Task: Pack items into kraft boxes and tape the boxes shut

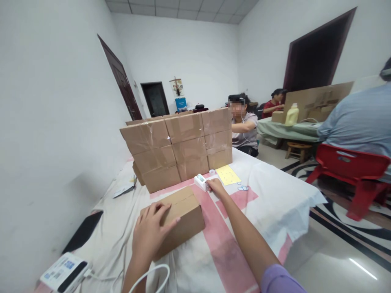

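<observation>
Left hand (152, 232) flat on small cardboard box (179, 219), right hand (215, 186) gripping white tape dispenser (200, 182).
Open palm pins the box on the table cloth (275, 195), likely to steady it; stacked sealed cartons (180, 146) stand behind.

A closed brown cardboard box (180, 217) lies flat on the cloth-covered table. A small white handheld device (201, 182) rests just beyond it.
</observation>
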`<control>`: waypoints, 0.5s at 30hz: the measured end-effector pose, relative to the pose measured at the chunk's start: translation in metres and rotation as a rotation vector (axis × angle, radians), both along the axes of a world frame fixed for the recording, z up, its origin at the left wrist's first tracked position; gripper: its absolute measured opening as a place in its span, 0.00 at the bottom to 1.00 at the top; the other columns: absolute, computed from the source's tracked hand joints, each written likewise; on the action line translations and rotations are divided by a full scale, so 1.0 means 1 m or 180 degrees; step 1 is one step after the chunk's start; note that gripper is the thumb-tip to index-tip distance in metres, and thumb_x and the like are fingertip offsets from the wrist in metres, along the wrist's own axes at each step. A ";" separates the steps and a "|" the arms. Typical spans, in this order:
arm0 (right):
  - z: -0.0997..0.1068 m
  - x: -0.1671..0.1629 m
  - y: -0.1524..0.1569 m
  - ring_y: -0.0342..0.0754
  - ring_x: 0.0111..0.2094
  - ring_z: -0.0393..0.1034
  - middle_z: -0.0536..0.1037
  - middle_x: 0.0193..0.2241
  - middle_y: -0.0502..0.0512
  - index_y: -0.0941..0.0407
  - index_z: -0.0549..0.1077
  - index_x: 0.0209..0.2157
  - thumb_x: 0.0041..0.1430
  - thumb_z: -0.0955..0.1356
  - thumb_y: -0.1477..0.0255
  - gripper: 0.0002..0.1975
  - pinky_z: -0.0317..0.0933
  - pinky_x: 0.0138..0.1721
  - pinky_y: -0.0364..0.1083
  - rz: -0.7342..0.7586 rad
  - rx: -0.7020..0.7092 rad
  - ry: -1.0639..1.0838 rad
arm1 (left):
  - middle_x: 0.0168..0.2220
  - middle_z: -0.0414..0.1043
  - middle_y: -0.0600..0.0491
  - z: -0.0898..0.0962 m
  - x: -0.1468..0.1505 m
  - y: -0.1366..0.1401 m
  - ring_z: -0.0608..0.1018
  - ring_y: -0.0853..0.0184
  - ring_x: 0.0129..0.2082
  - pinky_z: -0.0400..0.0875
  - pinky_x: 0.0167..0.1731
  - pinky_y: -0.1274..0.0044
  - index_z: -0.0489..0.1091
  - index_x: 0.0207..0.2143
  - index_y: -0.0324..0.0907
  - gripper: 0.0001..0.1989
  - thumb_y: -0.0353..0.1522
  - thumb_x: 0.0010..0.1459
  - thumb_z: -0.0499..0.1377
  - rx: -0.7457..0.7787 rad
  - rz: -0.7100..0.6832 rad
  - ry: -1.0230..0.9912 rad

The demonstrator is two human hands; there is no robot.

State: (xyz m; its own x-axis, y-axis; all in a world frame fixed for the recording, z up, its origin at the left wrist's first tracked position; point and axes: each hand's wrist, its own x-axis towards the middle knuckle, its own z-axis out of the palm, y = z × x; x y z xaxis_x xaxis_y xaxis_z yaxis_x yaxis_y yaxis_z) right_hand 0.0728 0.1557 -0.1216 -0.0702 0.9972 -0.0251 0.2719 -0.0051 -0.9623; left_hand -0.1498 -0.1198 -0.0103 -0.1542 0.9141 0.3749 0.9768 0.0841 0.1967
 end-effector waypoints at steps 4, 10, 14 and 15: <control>0.003 0.002 -0.003 0.41 0.12 0.58 0.65 0.08 0.50 0.57 0.67 0.17 0.58 0.66 0.67 0.17 0.49 0.16 0.39 0.0006 -0.0020 0.0024 | 0.54 0.71 0.52 0.001 0.001 -0.001 0.73 0.55 0.53 0.65 0.52 0.63 0.74 0.53 0.53 0.22 0.49 0.60 0.59 0.0004 -0.0009 -0.0024; 0.006 0.004 -0.008 0.41 0.09 0.52 0.62 0.06 0.48 0.56 0.67 0.20 0.58 0.65 0.65 0.15 0.43 0.12 0.40 0.0110 -0.0180 0.0098 | 0.55 0.71 0.52 0.002 0.001 -0.002 0.72 0.55 0.54 0.64 0.52 0.63 0.74 0.53 0.54 0.22 0.49 0.61 0.58 -0.0032 0.0022 -0.0016; 0.008 0.006 -0.008 0.40 0.08 0.50 0.62 0.06 0.48 0.56 0.67 0.21 0.58 0.65 0.64 0.15 0.40 0.11 0.40 0.0171 -0.0302 0.0129 | 0.55 0.70 0.52 0.001 0.001 -0.002 0.72 0.56 0.54 0.64 0.52 0.63 0.73 0.54 0.54 0.22 0.50 0.61 0.58 -0.0063 0.0016 -0.0054; 0.008 0.006 -0.008 0.40 0.08 0.49 0.62 0.06 0.48 0.56 0.67 0.21 0.58 0.66 0.64 0.15 0.39 0.11 0.40 0.0191 -0.0332 0.0138 | 0.55 0.70 0.53 0.001 0.001 -0.002 0.72 0.56 0.54 0.63 0.52 0.63 0.73 0.54 0.54 0.22 0.50 0.61 0.58 -0.0058 0.0016 -0.0064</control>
